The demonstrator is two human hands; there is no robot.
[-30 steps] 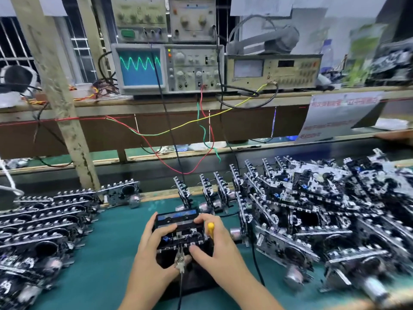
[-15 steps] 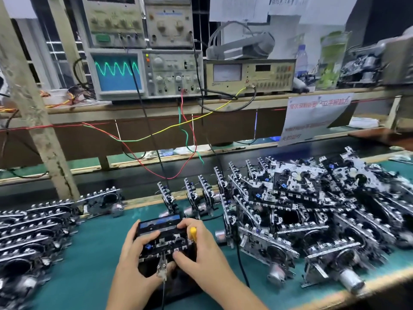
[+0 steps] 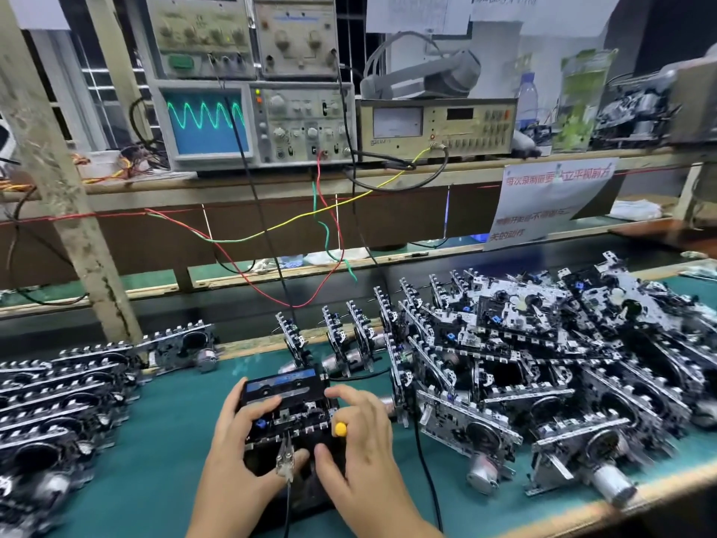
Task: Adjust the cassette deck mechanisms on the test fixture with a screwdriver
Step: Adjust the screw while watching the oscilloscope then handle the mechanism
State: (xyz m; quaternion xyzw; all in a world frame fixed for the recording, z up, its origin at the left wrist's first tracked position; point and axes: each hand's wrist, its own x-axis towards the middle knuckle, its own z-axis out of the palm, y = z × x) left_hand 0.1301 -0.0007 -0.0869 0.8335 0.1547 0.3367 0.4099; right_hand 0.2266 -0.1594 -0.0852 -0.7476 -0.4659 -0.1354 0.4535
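Now: green mat [image 3: 163, 452] | shelf oscilloscope [image 3: 205, 124] | both grips clasp cassette deck mechanism [image 3: 289, 405]

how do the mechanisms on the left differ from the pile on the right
The left mechanisms lie flat in neat overlapping rows; the right pile is jumbled, with units tilted or on edge. The right pile is higher and spreads wider. Both sit on the green mat and appear to be the same kind of unit.
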